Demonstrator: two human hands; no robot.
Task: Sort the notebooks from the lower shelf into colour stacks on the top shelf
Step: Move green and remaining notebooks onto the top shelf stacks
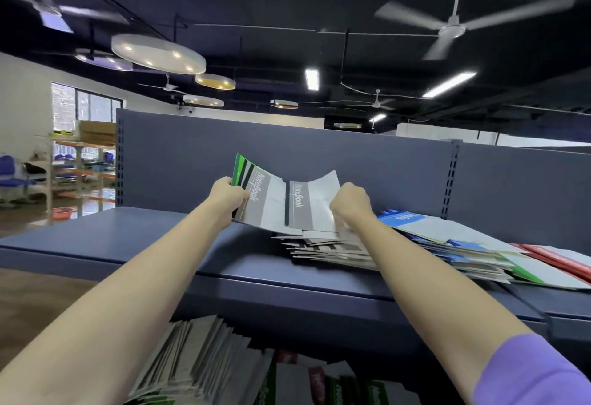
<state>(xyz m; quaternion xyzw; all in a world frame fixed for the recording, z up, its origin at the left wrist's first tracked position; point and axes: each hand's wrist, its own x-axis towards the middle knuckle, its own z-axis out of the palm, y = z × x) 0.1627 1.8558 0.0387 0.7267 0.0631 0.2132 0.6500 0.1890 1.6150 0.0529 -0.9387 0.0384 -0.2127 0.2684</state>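
Both hands hold notebooks above the grey stack (323, 249) on the top shelf (128, 235): the left hand (227, 197) grips a green-edged bundle (256, 195), the right hand (350, 203) pinches a grey notebook (311, 201). Sorting is mid-placement; next, probably lay the grey one flat on the stack. Covers tilt upright, their long axes running towards the shelf's back panel.

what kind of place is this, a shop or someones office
Most likely a shop floor or stockroom, not an office. The hands work at a blue metal retail shelf with a slotted back panel, stacks of notebooks lie on it, and ceiling fans hang from a dark open ceiling over more racks.
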